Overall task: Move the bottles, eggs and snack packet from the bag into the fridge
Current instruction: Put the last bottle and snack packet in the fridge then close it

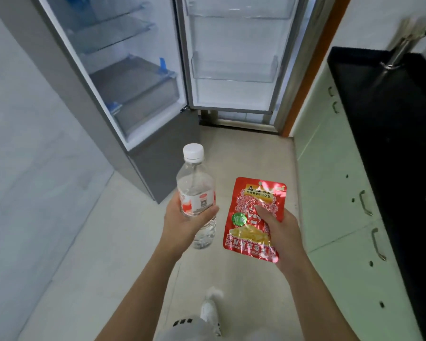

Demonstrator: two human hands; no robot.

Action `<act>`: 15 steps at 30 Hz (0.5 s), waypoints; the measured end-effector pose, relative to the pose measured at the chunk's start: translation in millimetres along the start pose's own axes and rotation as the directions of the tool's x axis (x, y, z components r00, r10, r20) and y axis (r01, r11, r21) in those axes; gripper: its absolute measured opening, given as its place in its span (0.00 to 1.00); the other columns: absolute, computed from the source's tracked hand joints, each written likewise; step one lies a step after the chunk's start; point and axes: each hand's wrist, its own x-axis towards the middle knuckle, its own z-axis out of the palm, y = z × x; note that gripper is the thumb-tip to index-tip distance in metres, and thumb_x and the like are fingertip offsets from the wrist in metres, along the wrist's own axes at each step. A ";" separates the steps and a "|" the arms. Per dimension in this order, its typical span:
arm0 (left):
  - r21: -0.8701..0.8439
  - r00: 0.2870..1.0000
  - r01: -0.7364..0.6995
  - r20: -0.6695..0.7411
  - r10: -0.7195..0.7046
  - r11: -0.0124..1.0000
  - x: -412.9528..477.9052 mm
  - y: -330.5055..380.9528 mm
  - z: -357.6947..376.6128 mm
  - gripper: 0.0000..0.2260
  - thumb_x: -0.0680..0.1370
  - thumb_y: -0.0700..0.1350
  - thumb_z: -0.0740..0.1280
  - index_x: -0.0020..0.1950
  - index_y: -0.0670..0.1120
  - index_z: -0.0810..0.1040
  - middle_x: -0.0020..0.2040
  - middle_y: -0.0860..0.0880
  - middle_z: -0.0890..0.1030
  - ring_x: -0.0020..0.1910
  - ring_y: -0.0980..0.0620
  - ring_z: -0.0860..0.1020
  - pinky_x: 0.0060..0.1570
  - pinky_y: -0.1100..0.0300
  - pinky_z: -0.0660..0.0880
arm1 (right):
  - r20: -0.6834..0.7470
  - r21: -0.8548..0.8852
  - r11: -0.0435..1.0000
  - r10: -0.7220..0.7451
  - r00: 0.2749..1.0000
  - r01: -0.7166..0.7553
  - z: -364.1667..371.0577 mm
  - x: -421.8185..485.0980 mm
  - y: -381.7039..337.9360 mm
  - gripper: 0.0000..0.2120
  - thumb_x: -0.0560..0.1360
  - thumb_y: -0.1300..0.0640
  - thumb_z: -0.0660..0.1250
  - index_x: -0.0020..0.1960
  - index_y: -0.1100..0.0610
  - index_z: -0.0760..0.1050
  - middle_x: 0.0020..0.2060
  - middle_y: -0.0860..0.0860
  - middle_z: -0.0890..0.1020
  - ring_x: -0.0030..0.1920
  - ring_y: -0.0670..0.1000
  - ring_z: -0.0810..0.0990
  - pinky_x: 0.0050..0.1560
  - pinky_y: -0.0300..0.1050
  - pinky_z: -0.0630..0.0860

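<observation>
The pale tiled floor (251, 158) bears the open grey fridge (158, 168) at eleven o'clock, green cabinets (335, 193) at three and a white shoe (210, 308) at six.

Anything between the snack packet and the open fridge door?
No. In the head view only bare floor separates the snack packet, pinched by the right hand, from the fridge door.

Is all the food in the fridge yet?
Not yet. The fridge stands open, but the shelves and door racks in view look bare. In hand: the left hand grips a water bottle, the right hand holds the red snack packet. Both have yet to go in. The eggs, other bottles and bag are out of view.
</observation>
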 end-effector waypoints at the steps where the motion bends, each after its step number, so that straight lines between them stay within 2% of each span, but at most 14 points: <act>1: 0.005 1.000 0.002 -0.011 -0.002 1.000 7.3 0.4 -7.0 0.19 0.65 0.53 0.74 0.54 0.56 0.74 0.48 0.56 0.83 0.45 0.60 0.83 0.43 0.67 0.78 | 0.014 -0.007 1.000 0.007 1.000 -0.007 10.5 7.5 -2.4 0.11 0.76 0.52 0.73 0.58 0.51 0.80 0.48 0.51 0.88 0.45 0.57 0.88 0.53 0.61 0.83; 3: 0.015 0.999 0.000 -0.039 0.000 1.000 22.2 0.6 -20.2 0.20 0.63 0.56 0.73 0.53 0.57 0.74 0.47 0.57 0.83 0.45 0.62 0.83 0.40 0.70 0.78 | 0.039 -0.023 1.000 0.018 0.999 -0.017 29.2 22.1 -7.5 0.11 0.76 0.52 0.73 0.58 0.50 0.79 0.49 0.51 0.88 0.45 0.56 0.88 0.53 0.60 0.83; 8: 0.022 0.994 -0.008 -0.111 0.011 1.000 59.6 -2.3 -43.0 0.20 0.64 0.56 0.73 0.53 0.57 0.73 0.48 0.56 0.83 0.46 0.59 0.83 0.45 0.64 0.80 | 0.087 -0.076 0.997 0.029 0.996 -0.022 65.1 59.4 -22.4 0.08 0.77 0.51 0.72 0.56 0.48 0.79 0.47 0.49 0.88 0.42 0.54 0.88 0.47 0.54 0.84; 12: 0.028 0.986 -0.011 -0.164 0.016 1.000 92.9 -3.6 -53.1 0.21 0.64 0.56 0.73 0.55 0.56 0.73 0.48 0.56 0.82 0.46 0.60 0.83 0.42 0.69 0.79 | 0.148 -0.093 0.995 0.048 0.988 -0.034 90.6 96.1 -35.0 0.10 0.76 0.52 0.73 0.57 0.50 0.79 0.48 0.51 0.88 0.45 0.57 0.88 0.53 0.61 0.83; 15: 0.046 0.978 -0.021 -0.206 0.030 0.999 123.3 -3.6 -56.8 0.20 0.64 0.56 0.73 0.54 0.57 0.73 0.47 0.58 0.82 0.46 0.61 0.83 0.39 0.71 0.78 | 0.188 -0.113 0.993 0.052 0.981 -0.031 109.8 131.7 -46.2 0.12 0.76 0.51 0.73 0.59 0.50 0.79 0.49 0.52 0.88 0.45 0.56 0.88 0.53 0.62 0.83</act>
